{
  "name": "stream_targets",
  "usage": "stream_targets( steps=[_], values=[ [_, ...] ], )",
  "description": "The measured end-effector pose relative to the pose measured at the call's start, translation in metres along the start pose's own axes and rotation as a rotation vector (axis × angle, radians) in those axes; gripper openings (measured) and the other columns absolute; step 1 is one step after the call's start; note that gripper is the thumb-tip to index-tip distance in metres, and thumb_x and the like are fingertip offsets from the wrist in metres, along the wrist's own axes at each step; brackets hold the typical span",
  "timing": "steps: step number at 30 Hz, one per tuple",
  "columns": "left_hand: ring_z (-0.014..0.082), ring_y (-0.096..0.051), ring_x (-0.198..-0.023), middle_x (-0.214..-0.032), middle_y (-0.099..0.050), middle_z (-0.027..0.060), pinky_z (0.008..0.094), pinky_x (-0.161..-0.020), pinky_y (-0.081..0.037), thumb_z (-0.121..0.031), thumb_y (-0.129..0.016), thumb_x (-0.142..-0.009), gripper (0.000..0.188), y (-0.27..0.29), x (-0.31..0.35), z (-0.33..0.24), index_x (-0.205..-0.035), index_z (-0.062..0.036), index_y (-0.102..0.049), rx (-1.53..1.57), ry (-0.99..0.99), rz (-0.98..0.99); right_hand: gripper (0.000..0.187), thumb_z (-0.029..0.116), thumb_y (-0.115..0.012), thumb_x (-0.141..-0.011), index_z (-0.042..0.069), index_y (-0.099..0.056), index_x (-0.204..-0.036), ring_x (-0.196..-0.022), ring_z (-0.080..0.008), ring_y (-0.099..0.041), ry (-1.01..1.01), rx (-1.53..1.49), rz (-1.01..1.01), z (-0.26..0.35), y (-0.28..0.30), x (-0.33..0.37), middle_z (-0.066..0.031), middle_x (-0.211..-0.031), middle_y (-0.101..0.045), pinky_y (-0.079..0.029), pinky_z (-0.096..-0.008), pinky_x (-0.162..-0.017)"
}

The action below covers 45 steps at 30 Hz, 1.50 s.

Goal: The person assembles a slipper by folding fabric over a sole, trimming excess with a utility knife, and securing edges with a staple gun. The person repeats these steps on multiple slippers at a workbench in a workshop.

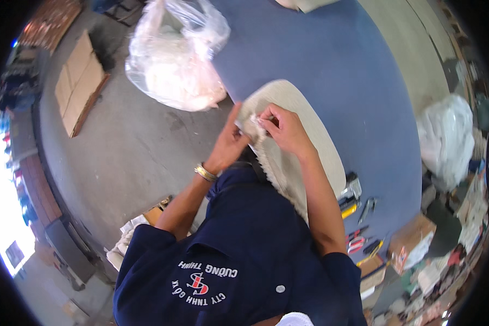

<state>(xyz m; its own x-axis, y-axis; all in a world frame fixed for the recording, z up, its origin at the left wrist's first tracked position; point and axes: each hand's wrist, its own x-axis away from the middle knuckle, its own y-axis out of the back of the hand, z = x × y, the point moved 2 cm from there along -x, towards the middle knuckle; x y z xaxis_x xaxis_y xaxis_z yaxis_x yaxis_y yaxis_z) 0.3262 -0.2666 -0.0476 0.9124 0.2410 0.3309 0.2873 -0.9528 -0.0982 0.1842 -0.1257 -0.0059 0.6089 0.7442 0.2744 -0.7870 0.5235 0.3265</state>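
Navy shirt, left fingers and right fingers clamped on beige panel, whitish material in clear bag

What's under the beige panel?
The blue tabletop shows beyond its right side, so the beige panel appears to rest on it; anything directly beneath is covered.

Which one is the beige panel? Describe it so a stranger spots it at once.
Start at the big blue table. At its left edge, close to the person's body, find the rounded beige panel. Unlike the pale piece cut off at the picture's top, it has a frayed edge beneath both hands.
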Motion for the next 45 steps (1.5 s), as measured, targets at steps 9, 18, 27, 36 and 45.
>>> stream_targets(
  steps=[9, 18, 27, 36, 45],
  values=[
    [0.0147, -0.069, -0.095, -0.129, -0.065, 0.0125, 0.0274, -0.062, -0.062, -0.022, -0.07, -0.099, 0.073, 0.008, -0.024, -0.004, -0.162, -0.0123, -0.034, -0.124, 0.099, -0.145, 0.022, 0.018, -0.068, -0.099, 0.004, -0.067, -0.116, -0.097, -0.0243, -0.072, -0.423, 0.204, -1.019, -0.121, 0.065, 0.254, -0.0133, -0.111, -0.075, -0.056, -0.0372, -0.083],
    [0.0091, -0.063, -0.069, -0.102, -0.071, 0.0087, 0.0236, -0.04, -0.043, -0.026, -0.071, -0.096, 0.06, -0.004, -0.046, -0.068, -0.149, -0.0051, -0.051, -0.255, 0.04, -0.095, 0.038, 0.031, -0.055, -0.109, 0.001, -0.062, -0.133, -0.078, -0.0111, -0.062, -0.43, -0.366, -1.275, -0.158, -0.011, 0.304, -0.0035, -0.09, -0.066, -0.051, -0.0288, -0.069],
    [0.0187, -0.068, -0.06, -0.084, -0.069, 0.0144, 0.0282, -0.048, -0.05, -0.049, -0.063, -0.102, 0.055, 0.054, -0.053, -0.127, -0.118, 0.0039, -0.068, -0.865, 0.358, -0.022, 0.049, 0.036, -0.064, -0.104, 0.011, -0.058, -0.146, -0.08, -0.0111, -0.059, -0.285, -0.492, -0.944, -0.081, 0.058, 0.275, -0.0025, -0.097, -0.064, -0.053, -0.0266, -0.072],
    [0.036, -0.071, -0.101, -0.106, -0.074, 0.0198, 0.0445, -0.097, -0.05, -0.04, -0.075, -0.093, 0.063, -0.118, -0.042, -0.149, -0.143, -0.0063, -0.06, -1.286, -0.44, 0.749, 0.044, 0.037, -0.083, -0.085, 0.006, -0.071, -0.113, -0.09, -0.028, -0.064, -0.13, 0.236, -1.123, -0.048, 0.069, 0.251, -0.0114, -0.107, -0.07, -0.053, -0.0386, -0.085],
    [0.0374, -0.071, -0.095, -0.11, -0.075, 0.0153, 0.0448, -0.082, -0.057, -0.023, -0.066, -0.097, 0.043, -0.23, -0.028, -0.078, -0.14, -0.0182, -0.065, -1.027, -0.64, 1.033, 0.021, 0.015, -0.073, -0.095, -0.003, -0.065, -0.088, -0.075, -0.0135, -0.059, -0.228, -0.211, -1.21, -0.075, 0.046, 0.252, -0.0108, -0.087, -0.068, -0.049, -0.0301, -0.069]
  ],
)
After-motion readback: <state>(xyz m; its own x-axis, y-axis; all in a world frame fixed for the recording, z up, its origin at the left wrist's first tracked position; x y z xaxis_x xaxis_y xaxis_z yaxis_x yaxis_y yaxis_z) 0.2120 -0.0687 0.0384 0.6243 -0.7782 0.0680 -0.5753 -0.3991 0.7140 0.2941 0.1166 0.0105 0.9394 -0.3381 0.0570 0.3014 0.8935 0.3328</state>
